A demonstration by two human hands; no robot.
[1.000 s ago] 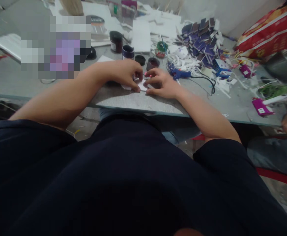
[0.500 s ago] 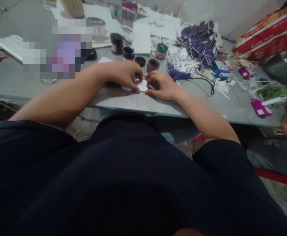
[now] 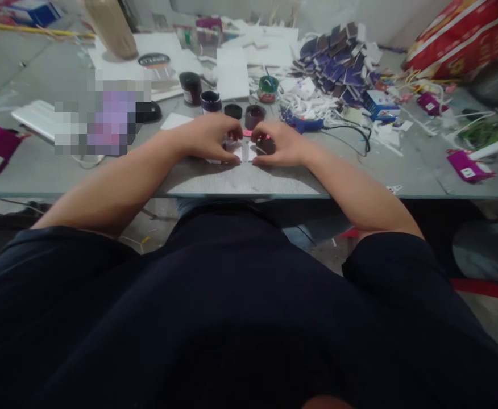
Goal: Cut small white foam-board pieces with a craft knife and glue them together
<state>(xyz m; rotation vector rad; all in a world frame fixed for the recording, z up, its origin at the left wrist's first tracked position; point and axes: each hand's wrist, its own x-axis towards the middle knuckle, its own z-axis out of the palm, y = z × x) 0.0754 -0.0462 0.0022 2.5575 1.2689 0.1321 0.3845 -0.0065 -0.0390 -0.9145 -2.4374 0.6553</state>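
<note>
My left hand is curled, thumb and fingers closed on the edges of a small flat white piece. Facing it, my right hand grips another small white piece in the same way. A narrow gap parts the two pieces, just above the grey tabletop. Something small and pink shows behind the fingertips. Beyond my hands stand an open jar of dark red paint, a dark lid or shallow pot and a dark blue jar. My palms hide the pieces' outer parts.
Behind lie a heap of purple-and-white pieces, white scraps, a blue tool with a black cable and white sheets. A phone-like white slab is at left. Magenta objects sit at right.
The white material between my fingertips, seemingly continuous before, now shows as two pieces with a gap. My hands stay almost in place while the view shifts.
</note>
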